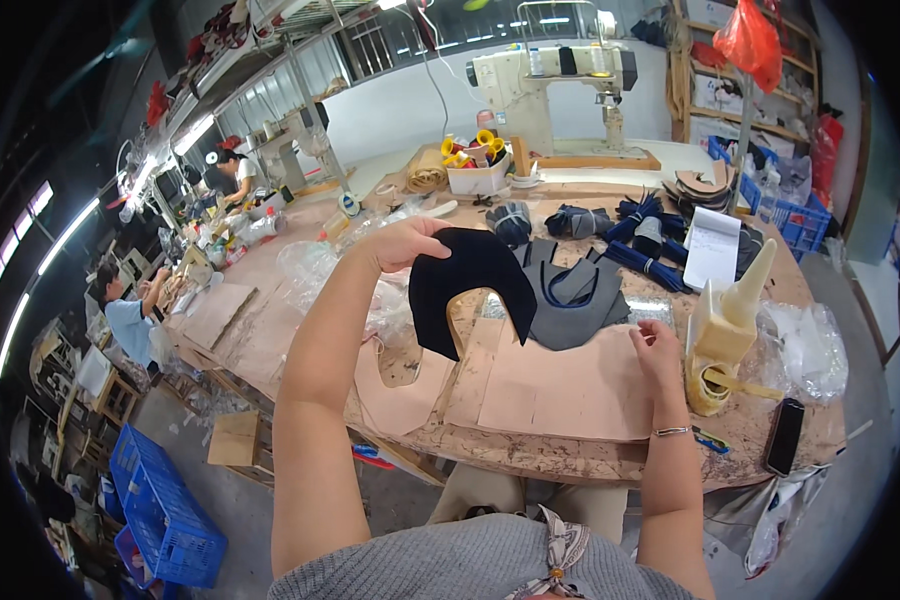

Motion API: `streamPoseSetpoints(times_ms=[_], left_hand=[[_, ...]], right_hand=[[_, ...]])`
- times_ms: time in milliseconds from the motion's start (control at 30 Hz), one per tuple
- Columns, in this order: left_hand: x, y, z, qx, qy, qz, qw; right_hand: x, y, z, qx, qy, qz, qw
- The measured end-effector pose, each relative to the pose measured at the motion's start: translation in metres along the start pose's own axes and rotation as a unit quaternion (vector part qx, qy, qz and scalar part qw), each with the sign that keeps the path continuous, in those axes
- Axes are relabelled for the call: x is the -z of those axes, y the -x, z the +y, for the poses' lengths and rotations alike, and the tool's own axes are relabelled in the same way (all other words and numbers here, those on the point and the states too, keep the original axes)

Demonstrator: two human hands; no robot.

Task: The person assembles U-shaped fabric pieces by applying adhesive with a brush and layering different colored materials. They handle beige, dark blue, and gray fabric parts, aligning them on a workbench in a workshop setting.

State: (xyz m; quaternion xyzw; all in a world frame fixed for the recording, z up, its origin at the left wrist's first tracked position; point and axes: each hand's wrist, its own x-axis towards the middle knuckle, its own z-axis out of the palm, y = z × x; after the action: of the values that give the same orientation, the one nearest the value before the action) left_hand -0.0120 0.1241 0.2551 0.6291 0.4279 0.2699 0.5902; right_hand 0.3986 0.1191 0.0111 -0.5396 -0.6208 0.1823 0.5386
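Raised over the table, my left hand (410, 243) pinches the upper left edge of a black U-shaped fabric piece (470, 262). The piece hangs with its curved opening facing down. My right hand (657, 352) is at the right edge of a tan sheet (555, 392), its fingers curled together; whether they hold something small is hidden. Behind the black piece lies a pile of grey U-shaped pieces (575, 315) with dark trim. A tan sheet with a curved cutout (395, 402) lies to the left. Right of my right hand stands a yellowish glue bottle (720, 340).
Tied dark bundles (648, 240) and a notepad (712, 250) lie farther back. A sewing machine (530, 95) stands behind a box of yellow spools (480, 178). A phone (785, 437) lies at the right edge. Two people sit at left; blue crates (165, 510) stand below.
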Motion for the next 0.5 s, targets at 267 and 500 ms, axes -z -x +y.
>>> streamPoseSetpoints(times_ms=[267,500], left_hand=[[-0.003,-0.002,-0.002,0.013,-0.027,0.007,1.0],[0.008,-0.007,-0.009,-0.084,0.065,0.089,0.99]], right_hand=[[0.001,0.0,0.003,0.005,0.009,-0.002,1.0],[-0.002,-0.001,0.002,-0.014,0.023,-0.028,0.999]])
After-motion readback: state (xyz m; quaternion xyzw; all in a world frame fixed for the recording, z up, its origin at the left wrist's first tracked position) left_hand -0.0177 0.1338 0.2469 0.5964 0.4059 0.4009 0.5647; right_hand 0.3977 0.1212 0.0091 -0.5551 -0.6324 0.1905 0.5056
